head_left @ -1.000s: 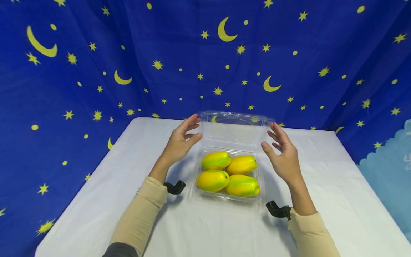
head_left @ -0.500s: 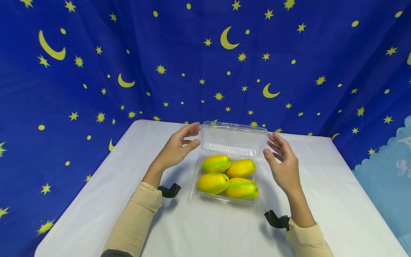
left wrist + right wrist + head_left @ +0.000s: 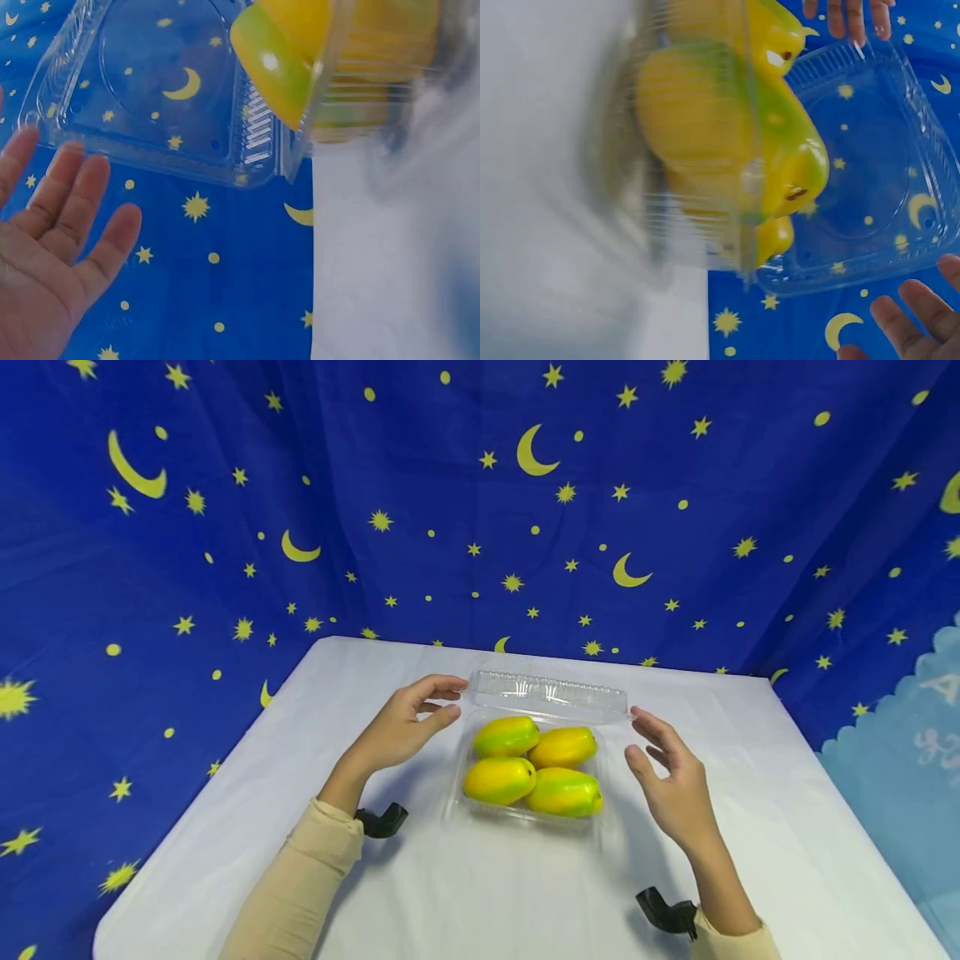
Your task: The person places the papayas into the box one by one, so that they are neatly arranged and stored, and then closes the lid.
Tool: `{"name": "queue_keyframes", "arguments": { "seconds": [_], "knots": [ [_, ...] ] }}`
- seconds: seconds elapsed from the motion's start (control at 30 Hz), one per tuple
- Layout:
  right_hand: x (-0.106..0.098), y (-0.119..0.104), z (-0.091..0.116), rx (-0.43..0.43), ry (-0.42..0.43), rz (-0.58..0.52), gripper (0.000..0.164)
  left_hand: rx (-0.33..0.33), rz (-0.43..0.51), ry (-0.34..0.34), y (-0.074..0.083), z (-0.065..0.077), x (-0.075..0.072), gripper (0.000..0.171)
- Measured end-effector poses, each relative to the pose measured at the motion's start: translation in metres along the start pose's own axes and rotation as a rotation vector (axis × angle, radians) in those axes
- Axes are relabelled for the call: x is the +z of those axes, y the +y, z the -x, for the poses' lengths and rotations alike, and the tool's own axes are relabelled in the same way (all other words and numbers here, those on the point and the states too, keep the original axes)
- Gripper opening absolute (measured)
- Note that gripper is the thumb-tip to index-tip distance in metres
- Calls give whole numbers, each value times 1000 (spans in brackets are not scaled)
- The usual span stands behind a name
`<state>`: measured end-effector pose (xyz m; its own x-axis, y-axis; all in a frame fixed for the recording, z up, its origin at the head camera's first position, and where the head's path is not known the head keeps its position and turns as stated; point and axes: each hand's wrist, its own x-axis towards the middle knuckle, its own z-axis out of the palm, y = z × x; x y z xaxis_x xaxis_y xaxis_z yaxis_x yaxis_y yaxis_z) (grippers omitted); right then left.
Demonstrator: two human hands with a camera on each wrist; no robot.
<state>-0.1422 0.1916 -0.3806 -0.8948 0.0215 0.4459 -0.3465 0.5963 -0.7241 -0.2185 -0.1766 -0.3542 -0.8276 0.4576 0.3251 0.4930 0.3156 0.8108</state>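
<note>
A clear plastic clamshell box sits mid-table in the head view, its base (image 3: 517, 815) holding several yellow-green papayas (image 3: 498, 781). Behind the base, the clear lid (image 3: 549, 695) is folded open and looks low and foreshortened. My left hand (image 3: 401, 727) has its extended fingertips at the lid's left edge; in the left wrist view, fingers (image 3: 67, 195) overlap that edge. On the other side, my right hand (image 3: 678, 781) has fingertips by the lid's right corner, thumb apart. Whether the right fingertips touch is unclear. The right wrist view shows the papayas (image 3: 727, 135) through the box wall.
A white cloth covers the table (image 3: 517, 893). Blue fabric (image 3: 420, 485) with yellow moons and stars hangs behind and on the left. Black curved mounts (image 3: 382, 820) stick out from both wrists. A light blue patch (image 3: 900, 752) shows at far right.
The lid has come down from a taller, more upright stance to a low one behind the base. Both hands have lowered with it, the right hand shifting slightly outward. The papayas stay in place.
</note>
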Motion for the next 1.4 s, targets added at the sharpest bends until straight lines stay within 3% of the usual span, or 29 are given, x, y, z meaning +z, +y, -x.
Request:
{"name": "queue_keyframes", "arguments": {
  "seconds": [0.2, 0.4, 0.8, 1.2, 1.4],
  "knots": [
    [6, 13, 13, -29, -49, -3, 50, -21, -41, 8, -6, 14, 1, 31],
    [12, 24, 23, -45, -91, 12, 49, 0, -80, 55, -12, 29, 6, 26],
    [5, 21, 43, -76, -61, 38, 37, -35, -140, 68, -15, 41, 16, 20],
    [6, 25, 41, -15, -138, 50, 25, -132, -176, -20, -26, 46, 19, 24],
    [8, 29, 42, -14, -143, 83, 20, -147, -206, -70, -32, 46, 23, 25]
  ]
}}
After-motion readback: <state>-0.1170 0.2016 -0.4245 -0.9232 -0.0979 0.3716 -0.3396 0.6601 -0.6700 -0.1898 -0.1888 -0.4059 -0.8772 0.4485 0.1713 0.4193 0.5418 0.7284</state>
